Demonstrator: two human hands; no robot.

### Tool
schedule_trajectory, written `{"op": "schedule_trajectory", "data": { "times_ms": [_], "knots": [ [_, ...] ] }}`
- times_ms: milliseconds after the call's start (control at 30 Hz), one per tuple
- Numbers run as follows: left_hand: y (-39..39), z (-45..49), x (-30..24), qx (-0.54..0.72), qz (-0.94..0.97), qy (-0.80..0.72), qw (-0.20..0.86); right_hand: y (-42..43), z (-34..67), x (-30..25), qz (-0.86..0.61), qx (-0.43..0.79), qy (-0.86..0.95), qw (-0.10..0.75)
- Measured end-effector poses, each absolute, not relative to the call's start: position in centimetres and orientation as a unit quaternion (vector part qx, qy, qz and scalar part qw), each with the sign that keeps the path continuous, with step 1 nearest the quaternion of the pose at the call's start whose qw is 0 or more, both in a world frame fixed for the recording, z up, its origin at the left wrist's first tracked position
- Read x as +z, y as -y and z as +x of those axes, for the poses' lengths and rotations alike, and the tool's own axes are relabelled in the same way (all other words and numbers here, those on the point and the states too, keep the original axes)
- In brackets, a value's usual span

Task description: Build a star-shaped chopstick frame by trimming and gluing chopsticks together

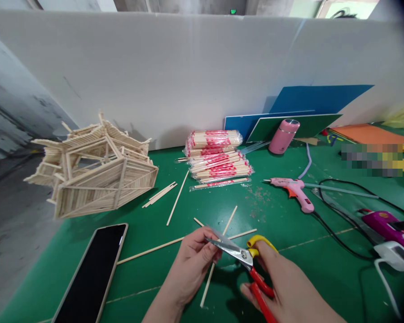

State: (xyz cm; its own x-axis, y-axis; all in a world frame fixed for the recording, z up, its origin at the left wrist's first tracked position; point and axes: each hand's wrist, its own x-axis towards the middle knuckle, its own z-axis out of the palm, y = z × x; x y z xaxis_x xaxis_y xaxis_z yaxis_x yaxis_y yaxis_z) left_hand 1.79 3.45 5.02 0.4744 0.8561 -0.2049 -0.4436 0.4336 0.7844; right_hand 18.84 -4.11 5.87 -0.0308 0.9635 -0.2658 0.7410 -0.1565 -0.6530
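My right hand (pixel 283 280) grips a pair of scissors (pixel 244 255) with red and yellow handles, the blades parted and pointing left. At the blade tips, the thumb and fingers of my left hand (pixel 197 253) are pinched together; what they hold is hidden. A long thin wooden stick (pixel 148 251) passes behind my left hand. Another stick (pixel 207 287) crosses it at a slant below the blades. The short end of a further stick (pixel 198 222) shows just above my left fingers.
A stick-built model (pixel 117 179) stands at left, behind a phone (pixel 90 273). Wrapped chopstick packs (pixel 218 163) and loose sticks (pixel 160 195) lie midway. To the right are a pink flask (pixel 284 137), a pink glue gun (pixel 294 190), cables and a purple tool (pixel 387 226).
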Motion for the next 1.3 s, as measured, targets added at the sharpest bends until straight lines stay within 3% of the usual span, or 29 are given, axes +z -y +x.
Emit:
{"op": "schedule_trajectory", "data": {
  "times_ms": [1300],
  "knots": [
    [-3.5, 1.5, 4.2, 0.392, 0.404, -0.315, 0.764, 4.0, 18.8, 5.4, -0.691, 0.329, 0.632, 0.125]
  ]
}}
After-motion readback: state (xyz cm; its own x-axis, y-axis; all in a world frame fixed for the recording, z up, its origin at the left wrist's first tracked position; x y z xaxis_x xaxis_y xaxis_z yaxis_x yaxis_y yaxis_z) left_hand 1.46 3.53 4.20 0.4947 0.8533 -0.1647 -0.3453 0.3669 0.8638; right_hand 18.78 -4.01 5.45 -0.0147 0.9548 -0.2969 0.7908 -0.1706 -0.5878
